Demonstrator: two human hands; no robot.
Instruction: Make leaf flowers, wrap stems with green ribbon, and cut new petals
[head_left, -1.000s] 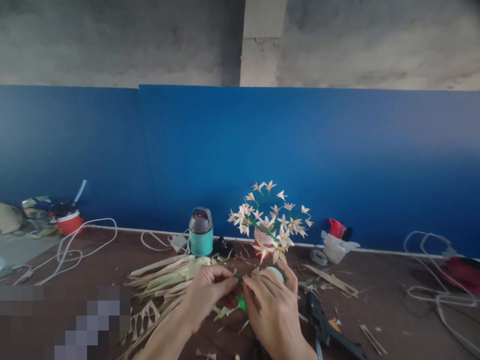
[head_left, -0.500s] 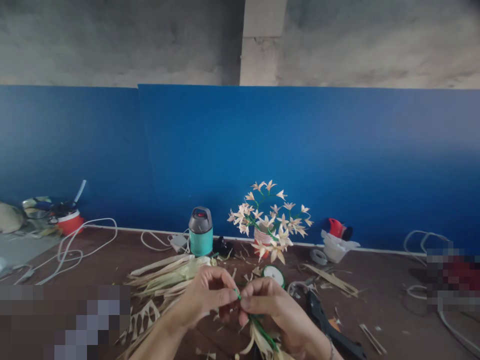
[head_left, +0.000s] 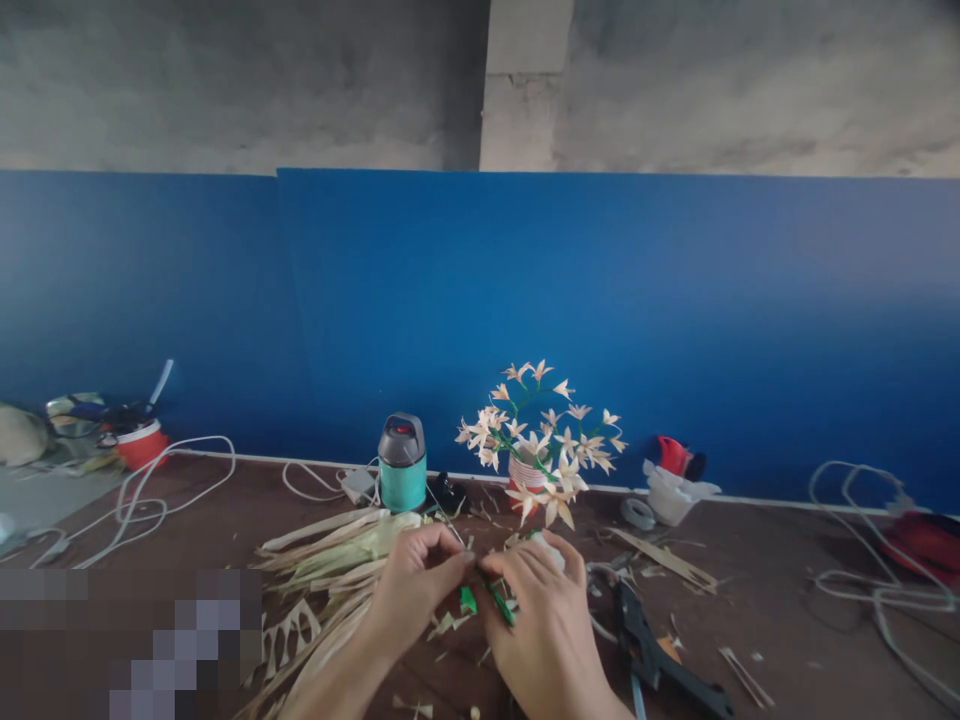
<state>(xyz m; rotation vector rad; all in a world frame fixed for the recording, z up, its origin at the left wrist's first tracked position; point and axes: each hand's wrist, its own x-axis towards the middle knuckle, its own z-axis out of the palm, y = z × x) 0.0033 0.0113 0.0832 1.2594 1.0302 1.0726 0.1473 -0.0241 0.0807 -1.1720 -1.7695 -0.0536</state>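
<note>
In the head view, a person's left hand point(head_left: 409, 595) and right hand point(head_left: 551, 615) pinch a green stem point(head_left: 502, 606) between closed fingers point(head_left: 451, 573), pale flowers point(head_left: 559, 503) standing beyond them and dry husks point(head_left: 352, 548) lying left of them on the bench point(head_left: 795, 650).

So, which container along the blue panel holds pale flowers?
The striped cup beyond the right hand: pale flowers spread from its top. The red tub far left, teal canister and white container at right show none.
</note>
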